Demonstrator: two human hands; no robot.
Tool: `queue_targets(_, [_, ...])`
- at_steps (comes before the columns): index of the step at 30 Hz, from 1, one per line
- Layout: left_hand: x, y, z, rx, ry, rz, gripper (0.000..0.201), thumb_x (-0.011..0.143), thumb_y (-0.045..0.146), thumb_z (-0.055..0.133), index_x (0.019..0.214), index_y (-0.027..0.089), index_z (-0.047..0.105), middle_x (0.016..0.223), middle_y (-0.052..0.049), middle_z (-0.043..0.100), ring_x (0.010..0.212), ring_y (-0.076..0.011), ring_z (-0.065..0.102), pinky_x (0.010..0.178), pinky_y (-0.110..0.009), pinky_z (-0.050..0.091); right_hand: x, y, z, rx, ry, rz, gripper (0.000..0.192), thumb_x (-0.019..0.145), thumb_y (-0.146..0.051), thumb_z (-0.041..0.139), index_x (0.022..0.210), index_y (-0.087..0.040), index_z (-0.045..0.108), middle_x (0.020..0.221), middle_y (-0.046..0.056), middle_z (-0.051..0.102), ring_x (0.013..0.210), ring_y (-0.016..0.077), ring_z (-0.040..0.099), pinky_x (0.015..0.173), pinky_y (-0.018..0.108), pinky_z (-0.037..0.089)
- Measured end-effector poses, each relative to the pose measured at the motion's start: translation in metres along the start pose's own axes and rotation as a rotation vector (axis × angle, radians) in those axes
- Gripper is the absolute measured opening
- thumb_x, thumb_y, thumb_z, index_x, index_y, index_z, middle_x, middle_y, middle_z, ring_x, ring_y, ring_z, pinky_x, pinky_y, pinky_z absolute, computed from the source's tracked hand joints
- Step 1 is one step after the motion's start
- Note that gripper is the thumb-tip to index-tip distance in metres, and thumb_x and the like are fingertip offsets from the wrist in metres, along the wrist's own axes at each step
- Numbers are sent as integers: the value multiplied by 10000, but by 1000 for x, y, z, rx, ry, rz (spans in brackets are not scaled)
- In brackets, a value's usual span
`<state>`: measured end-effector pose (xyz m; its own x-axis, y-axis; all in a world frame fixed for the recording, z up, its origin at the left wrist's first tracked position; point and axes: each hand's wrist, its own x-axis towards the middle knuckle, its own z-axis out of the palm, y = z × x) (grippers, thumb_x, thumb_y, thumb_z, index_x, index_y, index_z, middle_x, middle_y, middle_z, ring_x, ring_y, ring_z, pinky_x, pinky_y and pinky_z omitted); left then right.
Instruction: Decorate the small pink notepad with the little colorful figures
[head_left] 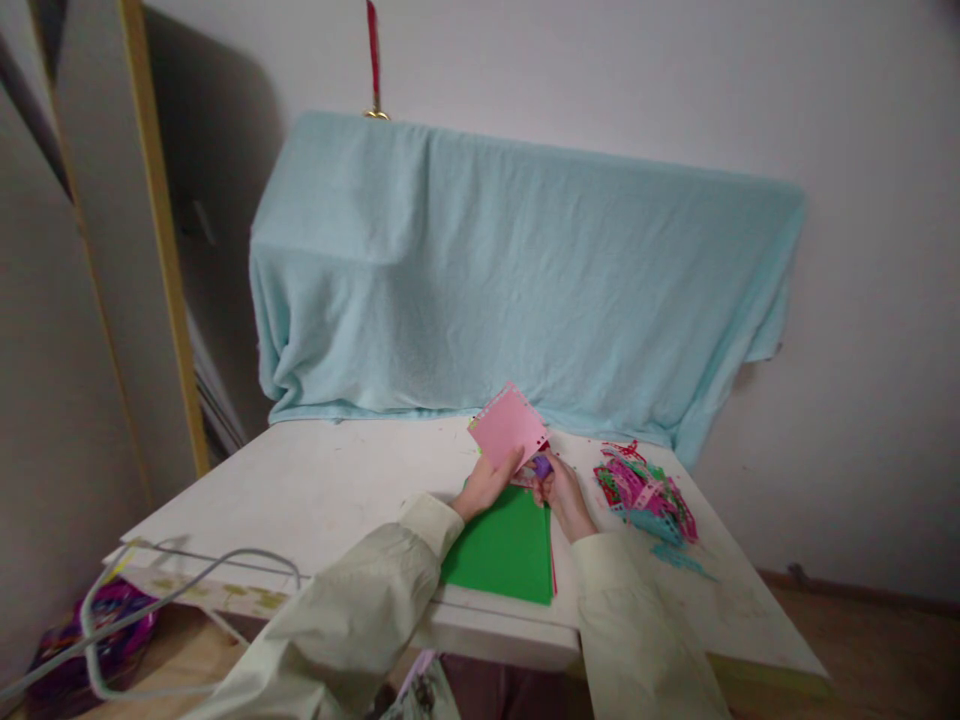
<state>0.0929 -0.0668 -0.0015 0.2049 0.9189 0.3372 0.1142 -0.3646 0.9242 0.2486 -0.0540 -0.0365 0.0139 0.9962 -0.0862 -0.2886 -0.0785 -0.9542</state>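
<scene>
My left hand [486, 483] holds a pink sheet of paper [508, 425] with punched holes along its edges, lifted above the white table [322, 490]. My right hand [561, 490] grips a small purple punch [541, 465] at the sheet's lower right edge. Under both hands lies a stack of coloured paper with a green sheet [504, 550] on top. Both arms wear pale long sleeves.
A heap of punched pink, red and teal paper strips [646, 493] lies right of my hands. A light blue cloth [517, 280] covers something large at the table's back. A white cable [187, 575] loops off the left front corner above a purple bag [112, 620].
</scene>
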Motion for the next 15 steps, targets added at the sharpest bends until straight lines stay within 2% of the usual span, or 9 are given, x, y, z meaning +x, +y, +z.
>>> queue_targets(6, [0,4,-3,26,-3,-29,507,839,584,424,839,145,678,830,-99,672,951,-262,565,889,-382,427,-2,-3,0,20,-16,48,389,816,-507,459,799,-137,577,382,0,527,265,138,448,260,221,326])
queue_targets(15, [0,3,-1,2,4,-13,543,844,594,412,920,128,678,913,-108,674,956,-259,567,885,-380,433,-8,-9,3,20,-56,78,403,788,-546,520,781,-147,573,409,-2,539,303,135,476,285,223,352])
